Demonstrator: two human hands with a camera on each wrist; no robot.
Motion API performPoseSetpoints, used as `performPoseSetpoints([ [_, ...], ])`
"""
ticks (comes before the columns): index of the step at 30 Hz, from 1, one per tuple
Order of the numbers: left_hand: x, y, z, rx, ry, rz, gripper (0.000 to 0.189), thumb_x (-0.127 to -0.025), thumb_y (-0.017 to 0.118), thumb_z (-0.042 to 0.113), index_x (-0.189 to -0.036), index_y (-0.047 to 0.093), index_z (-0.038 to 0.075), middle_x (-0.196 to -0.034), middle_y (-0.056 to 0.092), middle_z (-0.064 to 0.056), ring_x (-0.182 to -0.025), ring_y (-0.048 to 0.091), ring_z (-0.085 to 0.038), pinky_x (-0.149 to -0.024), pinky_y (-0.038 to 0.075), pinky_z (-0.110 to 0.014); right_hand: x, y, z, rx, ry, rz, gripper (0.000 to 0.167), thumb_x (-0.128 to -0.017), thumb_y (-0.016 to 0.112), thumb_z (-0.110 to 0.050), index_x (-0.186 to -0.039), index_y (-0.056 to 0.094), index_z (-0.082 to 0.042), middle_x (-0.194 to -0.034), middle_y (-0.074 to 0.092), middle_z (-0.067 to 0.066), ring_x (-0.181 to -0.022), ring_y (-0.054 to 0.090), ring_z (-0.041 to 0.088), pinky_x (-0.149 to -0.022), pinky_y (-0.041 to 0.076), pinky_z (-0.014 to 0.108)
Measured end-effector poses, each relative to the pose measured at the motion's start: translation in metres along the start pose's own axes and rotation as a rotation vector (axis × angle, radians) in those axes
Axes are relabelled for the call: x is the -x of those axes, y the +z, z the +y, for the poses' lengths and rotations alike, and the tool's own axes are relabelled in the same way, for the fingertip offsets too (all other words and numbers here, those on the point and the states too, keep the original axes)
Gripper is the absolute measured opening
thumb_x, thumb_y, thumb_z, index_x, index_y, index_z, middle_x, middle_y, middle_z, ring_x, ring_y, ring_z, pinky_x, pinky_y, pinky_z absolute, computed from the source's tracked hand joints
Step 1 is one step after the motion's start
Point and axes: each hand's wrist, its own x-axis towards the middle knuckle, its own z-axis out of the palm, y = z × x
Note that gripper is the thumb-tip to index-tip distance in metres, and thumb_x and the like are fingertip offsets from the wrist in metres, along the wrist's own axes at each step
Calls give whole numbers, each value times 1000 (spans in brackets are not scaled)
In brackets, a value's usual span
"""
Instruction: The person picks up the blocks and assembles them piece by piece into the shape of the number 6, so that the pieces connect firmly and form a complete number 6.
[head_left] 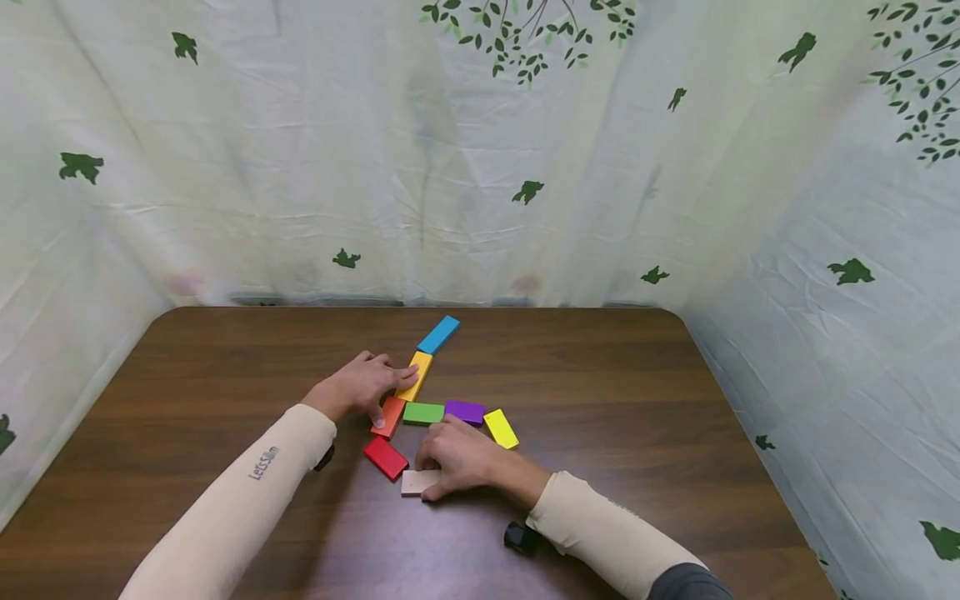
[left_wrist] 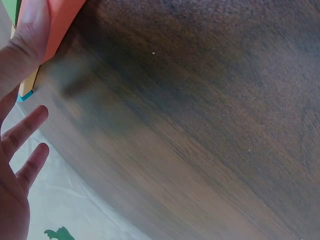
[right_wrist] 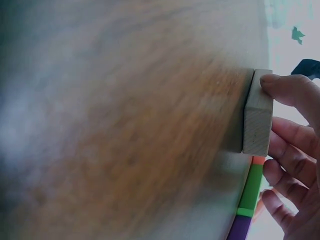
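Note:
Flat coloured wooden blocks lie in a branching line on the table. My left hand [head_left: 354, 388] has its thumb on the orange block [head_left: 393, 412] and its fingertips on the amber block [head_left: 423, 362]; the left wrist view shows two fingers spread in the air. Between thumb and fingers, my right hand [head_left: 467, 455] pinches a pale plain wood block [right_wrist: 257, 120] at the near end, its right part hidden by that hand. A red block [head_left: 386, 458] lies between the orange and pale ones. Green [head_left: 424, 413] and purple [head_left: 467, 411] blocks extend rightward from the orange one.
The blue block [head_left: 438, 335] touches the amber block's far end. A yellow block [head_left: 501, 429] lies slanted beside the purple one. The brown table [head_left: 615, 392] ends at white curtains [head_left: 300, 167] printed with green leaves. Dark bands sit at both wrists.

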Motion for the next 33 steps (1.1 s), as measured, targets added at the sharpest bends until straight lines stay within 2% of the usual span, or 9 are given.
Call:
performPoseSetpoints([
  [28, -1, 0, 0, 25, -5, -13, 88, -69, 85, 26, -146, 43, 14, -152, 39, -5, -122, 43, -34, -102, 29, -54, -3, 0, -1, -26, 1, -21, 29, -77, 79, -44, -95, 76, -21, -80, 62, -18, -75, 48, -5, -78, 34, 17],
  [33, -2, -1, 0, 32, -17, -20, 89, -68, 85, 27, -146, 43, 15, -152, 39, -5, -122, 42, -34, -103, 29, -53, 2, -5, 4, -28, -8, 0, 34, -76, 80, -46, -98, 76, -20, -81, 61, -16, -74, 47, -5, -79, 35, 18],
])
